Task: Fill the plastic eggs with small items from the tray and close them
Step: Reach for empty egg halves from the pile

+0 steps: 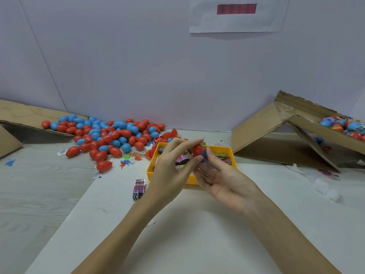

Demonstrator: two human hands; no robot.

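Both of my hands meet just above the yellow tray (227, 150). My left hand (173, 171) pinches a red plastic egg half (198, 149) between thumb and forefinger. My right hand (221, 180), palm up, holds a small purple packet (204, 155) with its thumb against the egg's open side, and a second foil packet lies across its fingers. The tray holds several colourful small packets (182, 165). A big heap of red and blue eggs (110, 135) lies on the table to the back left.
A purple packet (139, 188) lies on the white sheet left of the tray. Small rubbery toy figures (130, 158) are scattered near the heap. A cardboard box (308, 131) with filled eggs stands at the right; a cardboard flap (25, 115) lies at far left.
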